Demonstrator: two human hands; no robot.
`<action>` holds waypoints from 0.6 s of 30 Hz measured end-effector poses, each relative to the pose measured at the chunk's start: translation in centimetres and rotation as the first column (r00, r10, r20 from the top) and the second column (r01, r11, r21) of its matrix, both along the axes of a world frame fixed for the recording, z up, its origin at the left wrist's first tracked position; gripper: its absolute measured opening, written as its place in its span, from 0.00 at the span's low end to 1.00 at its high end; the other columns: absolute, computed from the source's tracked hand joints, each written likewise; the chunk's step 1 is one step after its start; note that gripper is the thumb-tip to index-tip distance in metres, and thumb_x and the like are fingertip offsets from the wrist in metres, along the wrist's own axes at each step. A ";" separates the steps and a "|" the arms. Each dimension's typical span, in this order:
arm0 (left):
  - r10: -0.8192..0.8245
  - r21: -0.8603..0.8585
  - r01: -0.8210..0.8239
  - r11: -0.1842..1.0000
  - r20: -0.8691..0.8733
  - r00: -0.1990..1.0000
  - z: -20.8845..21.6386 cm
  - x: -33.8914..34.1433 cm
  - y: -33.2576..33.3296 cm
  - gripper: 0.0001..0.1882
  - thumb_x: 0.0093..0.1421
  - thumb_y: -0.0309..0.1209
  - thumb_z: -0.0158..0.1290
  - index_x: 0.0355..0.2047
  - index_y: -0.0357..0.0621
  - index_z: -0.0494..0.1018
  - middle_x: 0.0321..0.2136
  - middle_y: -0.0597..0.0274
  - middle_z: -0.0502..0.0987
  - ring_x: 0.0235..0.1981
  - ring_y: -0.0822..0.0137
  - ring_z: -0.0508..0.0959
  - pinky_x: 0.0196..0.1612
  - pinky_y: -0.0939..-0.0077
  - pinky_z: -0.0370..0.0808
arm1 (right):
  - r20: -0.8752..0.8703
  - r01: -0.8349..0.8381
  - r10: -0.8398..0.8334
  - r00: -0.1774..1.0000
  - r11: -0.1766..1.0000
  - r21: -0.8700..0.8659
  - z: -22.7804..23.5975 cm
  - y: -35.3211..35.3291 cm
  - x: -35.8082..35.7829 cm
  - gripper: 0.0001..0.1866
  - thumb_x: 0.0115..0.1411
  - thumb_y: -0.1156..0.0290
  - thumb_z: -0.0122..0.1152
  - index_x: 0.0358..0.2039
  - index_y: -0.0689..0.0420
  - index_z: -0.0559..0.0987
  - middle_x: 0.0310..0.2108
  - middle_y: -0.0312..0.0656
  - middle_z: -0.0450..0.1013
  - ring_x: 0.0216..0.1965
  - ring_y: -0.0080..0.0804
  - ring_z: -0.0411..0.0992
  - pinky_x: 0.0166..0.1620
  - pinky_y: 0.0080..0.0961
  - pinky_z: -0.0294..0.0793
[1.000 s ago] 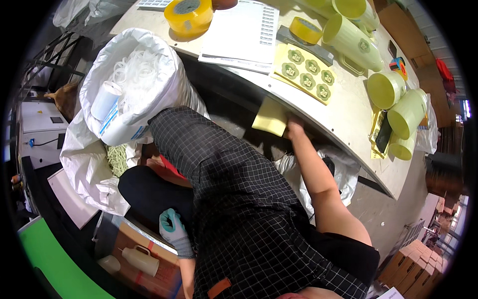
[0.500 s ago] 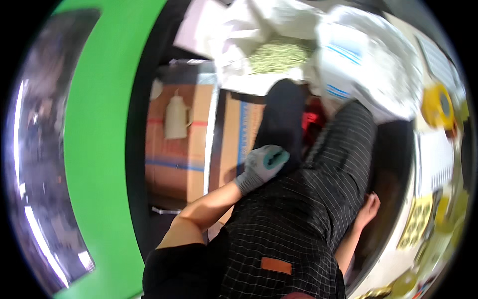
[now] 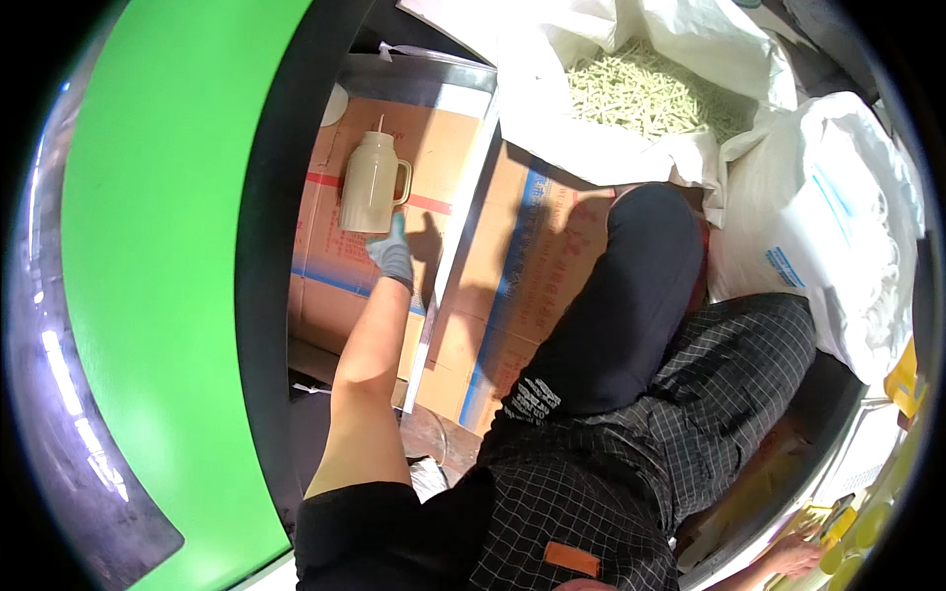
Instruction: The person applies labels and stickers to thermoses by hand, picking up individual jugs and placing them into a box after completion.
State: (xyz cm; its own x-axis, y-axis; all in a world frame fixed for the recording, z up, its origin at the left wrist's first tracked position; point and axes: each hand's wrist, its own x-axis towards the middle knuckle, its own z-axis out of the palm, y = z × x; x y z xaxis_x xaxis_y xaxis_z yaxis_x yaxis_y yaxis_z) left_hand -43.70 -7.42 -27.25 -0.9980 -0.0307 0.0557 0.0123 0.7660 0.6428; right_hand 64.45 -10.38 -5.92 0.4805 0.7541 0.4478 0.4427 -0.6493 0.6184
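Observation:
My left hand (image 3: 391,254), in a grey and teal glove, reaches up to the base of a cream tumbler (image 3: 371,189) with a side handle and a straw. A finger or thumb shows beside the lower end of the handle; the other fingers are hidden, so its grip does not show. The tumbler lies over the brown cardboard (image 3: 434,177). At the lower right, my bare right hand (image 3: 792,557) is open, its fingers stretched beside a small yellow and black object (image 3: 838,524) whose kind I cannot make out.
An open white sack (image 3: 552,123) holds light green pellets (image 3: 650,94). Another white sack (image 3: 788,222) with blue marks stands right of it. A metal-edged strip (image 3: 458,236) crosses the cardboard. A green panel (image 3: 158,246) with a black edge runs along my left.
My left hand has gone from my thigh to the tumbler's base. The right hand has moved from beside my leg to the yellow items. My view has shifted.

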 end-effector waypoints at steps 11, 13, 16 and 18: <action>-0.436 0.825 -0.282 0.491 0.512 0.740 0.4 -10.9 2.2 0.35 0.72 0.49 0.63 0.70 0.40 0.71 0.65 0.52 0.79 0.63 0.51 0.81 0.66 0.53 0.81 | -0.563 -0.765 0.774 0.289 0.541 0.351 -3.0 11.7 -26.6 0.25 0.79 0.68 0.58 0.72 0.61 0.70 0.70 0.51 0.72 0.69 0.50 0.70 0.72 0.46 0.66; -0.585 0.798 -0.271 0.538 0.586 0.561 2.9 -12.4 4.2 0.33 0.77 0.48 0.56 0.72 0.40 0.67 0.68 0.50 0.76 0.67 0.49 0.79 0.70 0.52 0.78 | -0.691 -0.663 0.707 0.150 0.590 0.460 -3.3 12.5 -28.0 0.24 0.80 0.70 0.51 0.73 0.62 0.69 0.71 0.52 0.70 0.70 0.49 0.69 0.73 0.46 0.65; -0.839 0.536 0.659 0.528 0.450 0.307 5.4 -15.2 8.6 0.34 0.79 0.52 0.47 0.74 0.40 0.67 0.71 0.48 0.75 0.70 0.48 0.76 0.75 0.49 0.71 | -0.780 -0.584 0.623 0.059 0.656 0.479 -3.8 13.0 -28.5 0.25 0.82 0.69 0.41 0.75 0.62 0.68 0.71 0.53 0.68 0.71 0.48 0.68 0.73 0.43 0.63; -0.599 0.669 -0.041 0.742 0.689 0.407 7.8 -17.1 12.5 0.36 0.79 0.53 0.45 0.77 0.41 0.64 0.74 0.47 0.70 0.74 0.48 0.71 0.78 0.47 0.63 | -0.788 -0.618 0.611 0.079 0.650 0.442 -3.7 13.2 -28.1 0.26 0.82 0.66 0.40 0.75 0.61 0.68 0.71 0.53 0.67 0.71 0.48 0.67 0.73 0.41 0.63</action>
